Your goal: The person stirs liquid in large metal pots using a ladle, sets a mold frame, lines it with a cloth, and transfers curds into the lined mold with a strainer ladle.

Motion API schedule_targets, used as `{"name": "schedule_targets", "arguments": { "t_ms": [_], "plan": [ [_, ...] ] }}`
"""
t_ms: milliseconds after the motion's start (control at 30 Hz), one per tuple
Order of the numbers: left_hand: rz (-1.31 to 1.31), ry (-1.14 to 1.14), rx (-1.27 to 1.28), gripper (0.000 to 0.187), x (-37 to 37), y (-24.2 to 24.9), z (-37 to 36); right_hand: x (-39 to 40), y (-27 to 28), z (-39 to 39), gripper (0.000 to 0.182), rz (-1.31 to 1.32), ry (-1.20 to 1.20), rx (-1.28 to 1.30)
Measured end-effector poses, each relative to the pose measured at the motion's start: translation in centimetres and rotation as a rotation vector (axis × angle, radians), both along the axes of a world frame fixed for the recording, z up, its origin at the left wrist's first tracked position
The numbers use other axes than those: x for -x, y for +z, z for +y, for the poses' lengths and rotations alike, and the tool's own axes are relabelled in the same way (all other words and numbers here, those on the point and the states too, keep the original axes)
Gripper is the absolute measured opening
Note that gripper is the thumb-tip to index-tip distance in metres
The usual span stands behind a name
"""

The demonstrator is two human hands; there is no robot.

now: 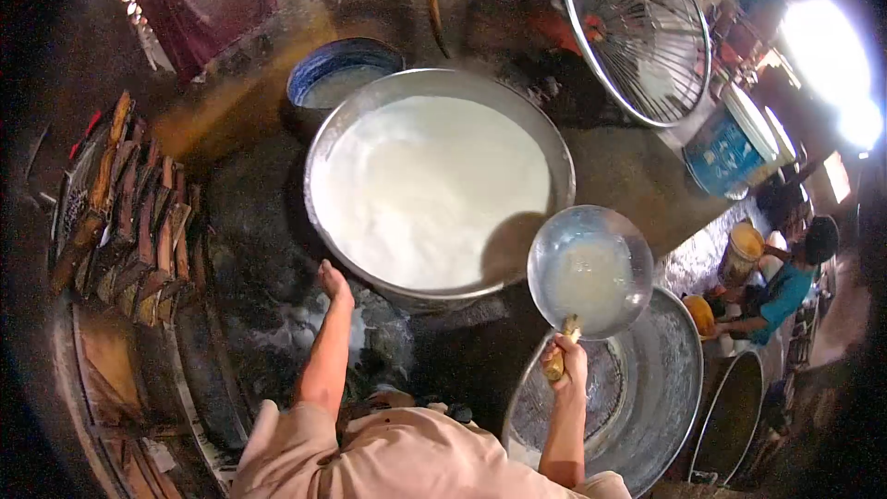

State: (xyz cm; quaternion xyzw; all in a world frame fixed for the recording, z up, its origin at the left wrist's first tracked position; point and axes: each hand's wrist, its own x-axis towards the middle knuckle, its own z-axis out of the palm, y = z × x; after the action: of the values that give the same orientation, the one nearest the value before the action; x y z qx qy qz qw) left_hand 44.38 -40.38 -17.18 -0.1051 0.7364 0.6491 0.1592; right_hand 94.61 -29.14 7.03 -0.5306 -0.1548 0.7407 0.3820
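A large round metal pan (430,189) full of white liquid lies in front of me. My right hand (565,360) is wrapped round the short handle of a metal ladle bowl (591,273), which holds some cloudy liquid. The ladle is over the gap between the pan's right rim and a wide metal basin (661,388), partly covering the basin. Near the lower left rim of the pan, my left hand (336,283) holds nothing that I can see; its fingers look extended.
Stacked firewood (139,222) is at the left. Behind the pan stands a blue-rimmed pot (342,79). At upper right are a large wire-fronted round fan (637,32) and a blue bucket (725,152). A person in teal (783,300) works at the right beside yellow containers.
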Motion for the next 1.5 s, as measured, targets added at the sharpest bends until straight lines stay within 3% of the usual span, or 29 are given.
{"name": "schedule_targets", "arguments": {
  "t_ms": [67, 100, 167, 267, 300, 333, 400, 500, 633, 767, 800, 867, 900, 933, 1000, 1067, 1133, 1200, 1333, 1400, 1467, 1500],
  "plan": [
    [0.007, -0.05, 0.209, 0.053, 0.1, 8.1, 2.5, 5.3, -0.9, 0.8, 0.007, 0.207, 0.084, 0.085],
    [0.007, -0.059, 0.296, 0.054, 1.0, 9.0, 3.5, 8.5, -1.0, 1.1, 0.005, 0.358, 0.09, 0.171],
    [0.334, -0.187, 0.513, 0.057, 3.8, 2.7, 5.2, 14.7, -1.6, 1.2, 0.004, 0.507, 0.089, 0.279],
    [0.024, -0.038, 0.597, 0.053, 1.2, 9.8, 6.3, 22.6, -3.5, 2.1, 0.008, 0.682, 0.207, 0.39],
    [0.3, 0.048, 0.54, 0.048, 1.3, 6.0, 6.5, 25.4, -4.4, 2.2, 0.007, 0.718, 0.229, 0.423],
    [0.1, 0.028, 0.524, 0.046, 1.1, 10.7, 6.6, 27.9, -5.7, 2.5, 0.006, 0.751, 0.249, 0.461],
    [0.241, 0.035, 0.557, 0.044, 1.3, 8.4, 6.6, 32.9, -7.4, 3.2, 0.006, 0.781, 0.315, 0.481],
    [0.267, -0.023, 0.356, 0.04, 0.9, 7.2, 5.7, 38.7, -8.6, 4.6, 0.006, 0.656, 0.34, 0.518],
    [0.159, -0.108, 0.729, 0.039, 0.6, 5.8, 5.7, 43.6, -10.0, 6.3, 0.006, 0.549, 0.342, 0.489],
    [0.137, -0.165, 0.708, 0.035, 1.0, 6.5, 5.6, 43.7, -13.2, 7.9, 0.01, 0.424, 0.329, 0.458],
    [0.132, -0.169, 0.705, 0.034, 1.0, 7.1, 5.2, 43.9, -11.6, 8.1, 0.01, 0.339, 0.284, 0.504],
    [0.168, -0.174, 0.648, 0.033, 1.3, 9.2, 5.3, 42.7, -12.6, 8.5, 0.009, 0.136, 0.247, 0.412],
    [0.207, -0.173, 0.599, 0.032, 1.6, 11.1, 5.4, 41.1, -11.6, 8.6, 0.008, 0.23, 0.357, 0.401],
    [0.244, -0.165, 0.554, 0.032, 1.3, 12.0, 4.9, 40.4, -10.2, 8.3, 0.007, 0.098, 0.381, 0.315],
    [0.058, -0.211, 0.5, 0.032, 1.3, 10.4, 4.9, 37.7, -10.2, 8.2, 0.007, -0.072, 0.304, 0.194],
    [0.173, -0.056, 0.624, 0.033, 0.8, 4.1, 6.4, 35.6, -5.9, 7.1, 0.007, -0.162, 0.314, 0.045],
    [0.172, -0.031, 0.646, 0.036, 1.1, 7.8, 6.1, 30.8, -6.1, 7.4, 0.012, -0.338, 0.298, -0.153],
    [0.206, -0.014, 0.565, 0.04, 1.3, 8.2, 6.3, 27.7, -1.7, 5.1, 0.022, -0.508, 0.141, -0.374],
    [0.303, -0.02, 0.42, 0.05, 3.9, -1.4, 6.9, 13.7, -2.1, 3.8, 0.044, -0.677, 0.153, -0.941],
    [0.177, -0.145, -0.218, 0.056, 2.2, -0.4, 2.6, 6.0, -2.0, 3.4, 0.049, -0.858, 0.187, -1.174],
    [0.218, -0.147, 0.288, 0.05, -0.2, -0.6, -3.5, -0.6, 0.1, 1.8, 0.051, -0.807, 0.269, -1.082],
    [0.169, -0.162, 0.382, 0.048, -1.5, -1.1, -6.9, -3.6, 1.4, 0.6, 0.05, -0.826, 0.322, -1.13]
  ]
}}
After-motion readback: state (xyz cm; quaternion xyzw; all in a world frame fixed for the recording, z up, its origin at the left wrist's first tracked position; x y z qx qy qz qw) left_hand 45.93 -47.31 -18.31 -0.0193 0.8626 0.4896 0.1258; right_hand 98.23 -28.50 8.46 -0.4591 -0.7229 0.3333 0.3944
